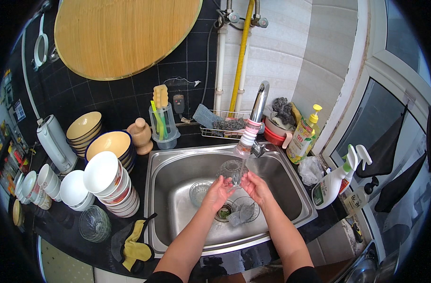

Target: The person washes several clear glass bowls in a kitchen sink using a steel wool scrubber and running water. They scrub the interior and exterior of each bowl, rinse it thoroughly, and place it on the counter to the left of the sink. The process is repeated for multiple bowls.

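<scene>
Under the chrome faucet (pixel 259 106), a clear ribbed glass bowl (pixel 231 169) is held between both my hands, over the steel sink (pixel 173 162). The fingers of my left hand (pixel 217 192) curl on its left side, and those of my right hand (pixel 254 187) grip its right side. Water seems to run from the spout onto it. Another clear glass bowl (pixel 196 192) rests on the sink floor to the left. Below my hands, a third glass bowl holds a grey mesh cloth (pixel 240 214), beside the drain (pixel 223 211), where green scraps lie.
Left of the sink stand stacked white bowls (pixel 102 174), yellow-lined bowls (pixel 109 144), glass bowls (pixel 94 224) and yellow-black gloves (pixel 134 245). Behind it are a utensil holder (pixel 164 123) and a wire rack (pixel 222 133). A soap bottle (pixel 303 134) and a spray bottle (pixel 331 184) stand right.
</scene>
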